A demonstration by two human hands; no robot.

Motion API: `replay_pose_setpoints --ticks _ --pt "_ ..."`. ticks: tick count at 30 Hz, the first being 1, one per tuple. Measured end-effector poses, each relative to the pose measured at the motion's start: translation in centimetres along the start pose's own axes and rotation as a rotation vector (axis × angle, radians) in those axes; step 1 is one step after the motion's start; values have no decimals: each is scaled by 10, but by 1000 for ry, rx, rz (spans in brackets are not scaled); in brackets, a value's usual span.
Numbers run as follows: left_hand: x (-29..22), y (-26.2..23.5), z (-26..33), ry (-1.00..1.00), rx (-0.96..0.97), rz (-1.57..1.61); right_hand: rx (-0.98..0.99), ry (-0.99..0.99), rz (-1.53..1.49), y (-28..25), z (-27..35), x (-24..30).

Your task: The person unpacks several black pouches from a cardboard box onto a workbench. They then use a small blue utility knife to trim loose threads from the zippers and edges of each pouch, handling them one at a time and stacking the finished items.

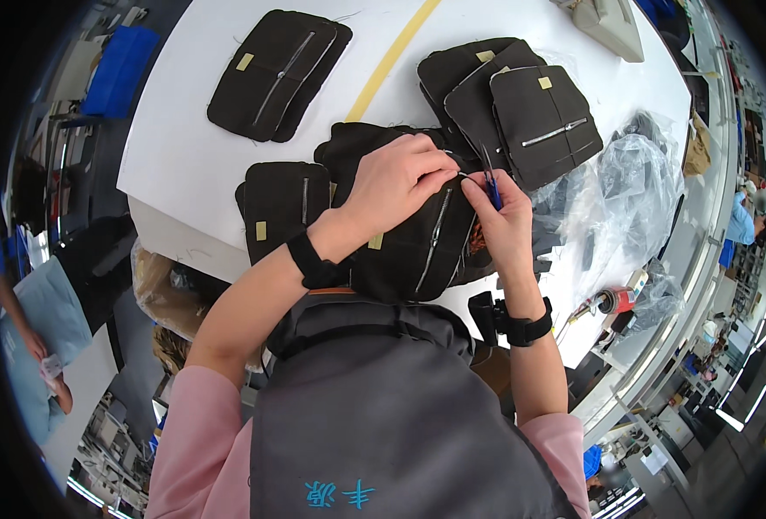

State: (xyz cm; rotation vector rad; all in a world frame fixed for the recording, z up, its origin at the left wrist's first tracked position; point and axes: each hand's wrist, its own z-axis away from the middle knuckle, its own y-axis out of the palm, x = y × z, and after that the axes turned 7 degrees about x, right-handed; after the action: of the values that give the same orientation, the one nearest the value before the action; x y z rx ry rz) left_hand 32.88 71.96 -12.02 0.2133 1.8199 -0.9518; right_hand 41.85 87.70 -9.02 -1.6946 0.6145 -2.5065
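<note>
My left hand [403,180] is closed in a pinch over the dark fabric pieces in front of me. What lies between its fingertips is small and dark, and I cannot make it out. Close beside it, my right hand [506,216] holds a pair of blue-handled scissors [493,186], blades pointing away from me. Under both hands lies a dark brown fabric piece with a zipper [435,242], part of a pile at the table's near edge. A smaller zippered panel [281,195] with a yellow tag rests left of my left wrist.
Stacked zippered panels [270,82] lie far left on the white table [175,130], and another stack [549,125] lies beyond my right hand. Clear plastic bags [634,195] cover the right side. A red can [617,300] stands near the right edge. Another person [50,320] is at the left.
</note>
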Motion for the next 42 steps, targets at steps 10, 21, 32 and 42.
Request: replay_pose_setpoints --ticks 10,21,32,42 --pt "2 -3 -1 15 -156 -29 -105 -249 510 -12 16 20" --pt "5 2 2 -34 -84 87 -155 -409 576 -11 3 11" --pt "9 -21 8 -220 -212 188 -186 -340 423 -14 -2 7" --pt "71 -78 29 -141 -49 -290 -15 -178 223 3 -6 12"
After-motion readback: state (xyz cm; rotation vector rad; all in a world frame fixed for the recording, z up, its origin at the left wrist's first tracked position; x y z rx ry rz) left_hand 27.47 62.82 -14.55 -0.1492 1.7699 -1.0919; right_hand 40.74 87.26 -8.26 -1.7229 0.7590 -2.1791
